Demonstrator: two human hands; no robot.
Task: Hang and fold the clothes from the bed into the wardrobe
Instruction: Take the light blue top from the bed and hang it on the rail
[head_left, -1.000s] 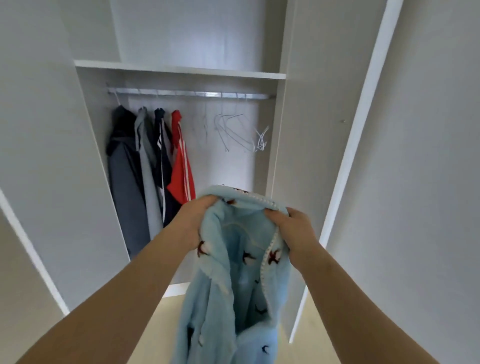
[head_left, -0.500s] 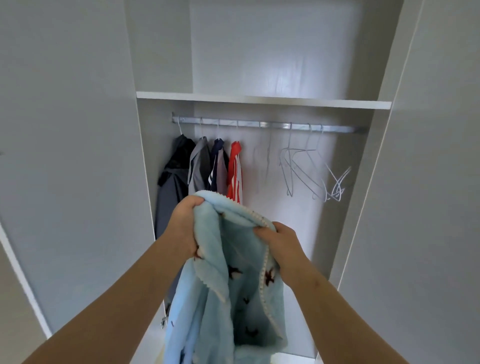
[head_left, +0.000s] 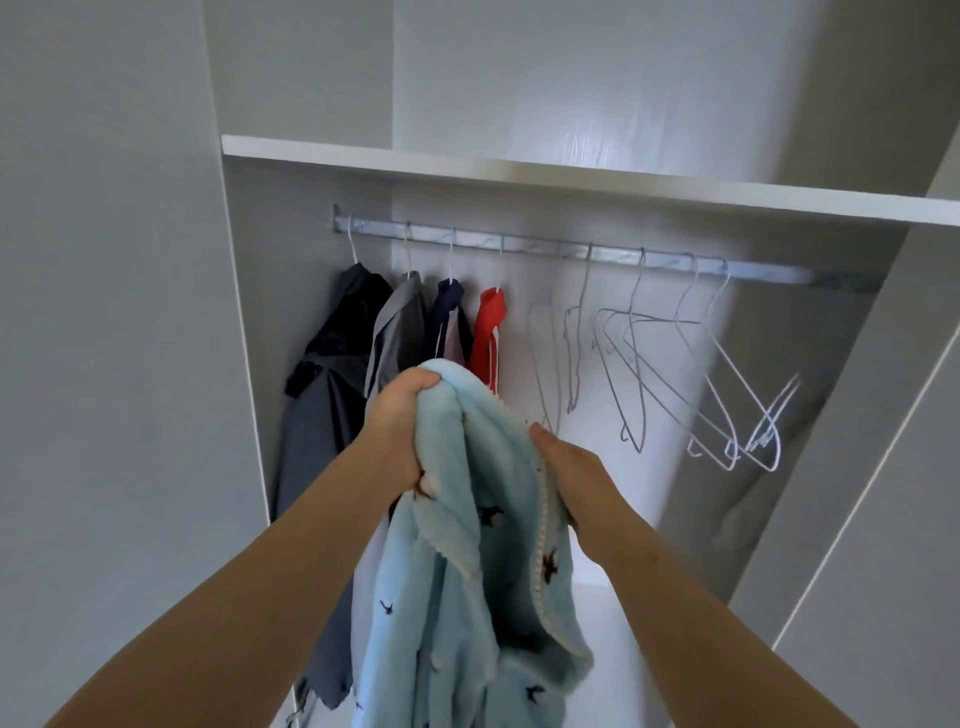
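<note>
I hold a fluffy light-blue garment (head_left: 467, 571) with small dark bird prints and a white trim in front of the open wardrobe. My left hand (head_left: 397, 431) grips its top edge on the left. My right hand (head_left: 563, 467) grips the trimmed edge on the right, a little lower. The garment hangs down between my forearms. Behind it the metal rail (head_left: 597, 255) carries several hung clothes on the left: a dark jacket (head_left: 332, 374), a grey shirt (head_left: 397, 327), a navy top (head_left: 449, 306) and a red top (head_left: 491, 322). Several empty wire hangers (head_left: 670, 374) hang to the right.
A white shelf (head_left: 571, 179) runs above the rail. Grey wardrobe doors stand open at the left (head_left: 114, 312) and right (head_left: 883, 467). The wardrobe floor (head_left: 597, 623) under the empty hangers is bare white.
The view has moved closer to the wardrobe and tilted up. Both hands have lifted the blue garment higher, toward the rail, keeping the same hold.
</note>
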